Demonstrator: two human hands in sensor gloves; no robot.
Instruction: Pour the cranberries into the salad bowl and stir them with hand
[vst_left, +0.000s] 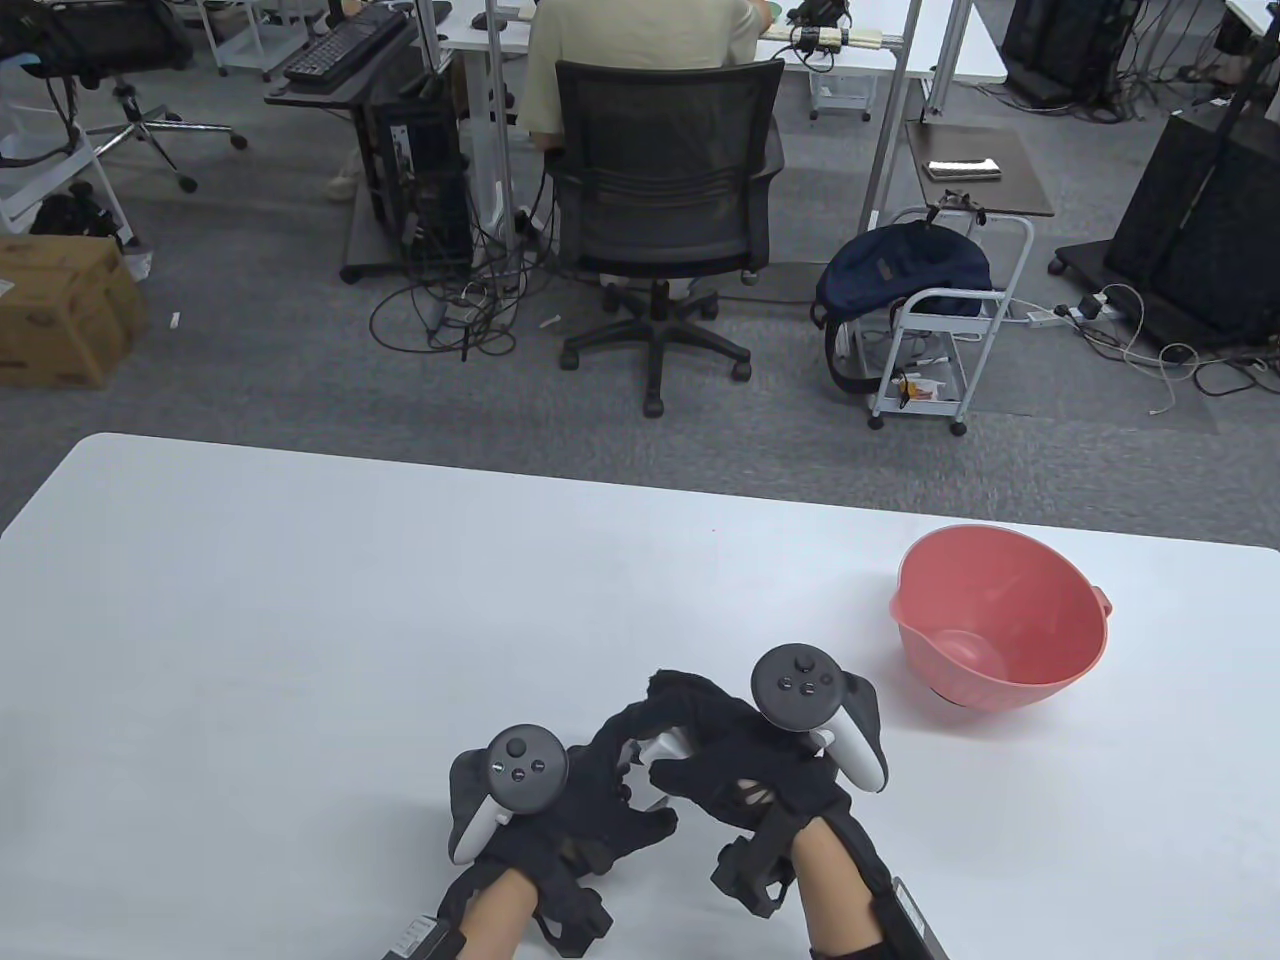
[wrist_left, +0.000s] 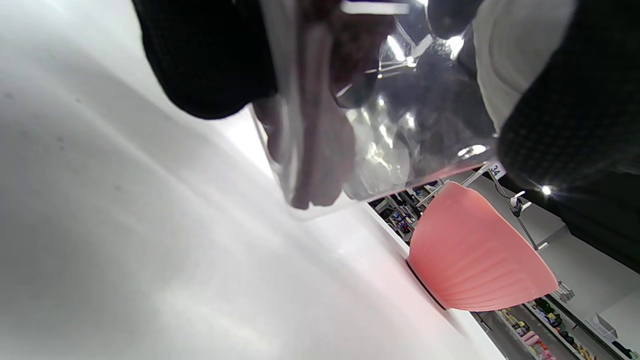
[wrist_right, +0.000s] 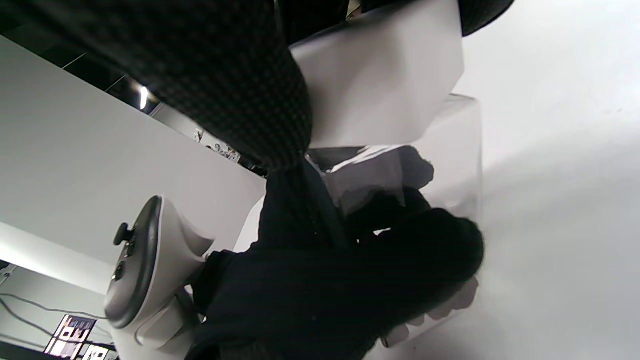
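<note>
A clear plastic container (wrist_left: 400, 135) with dark red cranberries inside and a white lid (wrist_right: 385, 85) is held just above the table's front middle. My left hand (vst_left: 620, 770) curls round the container body (wrist_right: 450, 165) from the left. My right hand (vst_left: 700, 745) grips the white lid (vst_left: 665, 745) from the right. In the table view the gloves hide most of the container. The pink salad bowl (vst_left: 1000, 620) stands upright on the table to the right of both hands, apart from them, with nothing visible inside. Its ribbed outer wall (wrist_left: 470, 260) shows in the left wrist view.
The white table (vst_left: 300, 620) stretches left and back from the hands. Beyond its far edge are an office chair (vst_left: 665, 190) with a seated person, a wire cart (vst_left: 935, 320) and floor cables.
</note>
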